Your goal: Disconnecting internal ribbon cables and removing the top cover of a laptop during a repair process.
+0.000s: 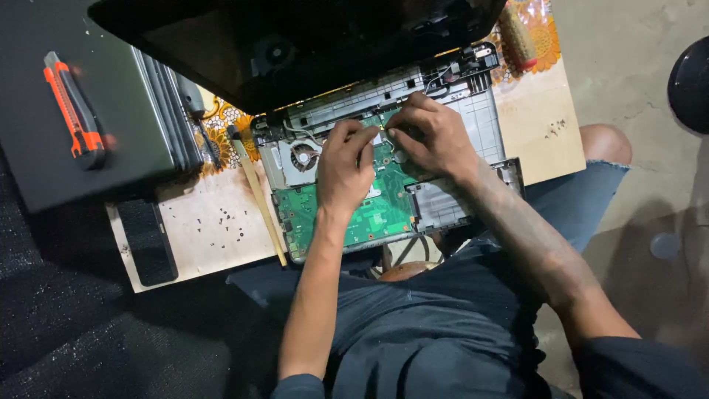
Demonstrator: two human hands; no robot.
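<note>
From above, the opened laptop (384, 159) lies on a low bench (221, 229) across the person's knees, its grey plastic shell stripped so the green circuit board (373, 210) shows, glossy and studded with small parts. The black lid (295, 44) is tipped back beyond the board.

The left hand (346, 168) rests on the board, fingers curled nearly closed, tips pressed at the board's upper edge; whether it pinches anything I cannot tell. The right hand (432, 137) sits just right of it, almost touching, fingers bent narrow and tips down on the same upper edge. What lies under them is hidden.

Left of the board, inside the shell, is a round fan (303, 157) in a pale metal housing. A thin, pale wooden stick (258, 196) lies slantwise against the laptop's left edge. Farther left, tiny dark screws (221, 222) are scattered on the worn, pale bench top, and a black ribbed block (148, 240) lies near the bench's left edge. Beyond that, a dark grey case (133, 125) carries an orange and black utility knife (74, 111).

The laptop's near edge overhangs the bench over the person's lap. Right of the laptop, the bare bench runs to its edge, with concrete floor (628, 59) past it.
</note>
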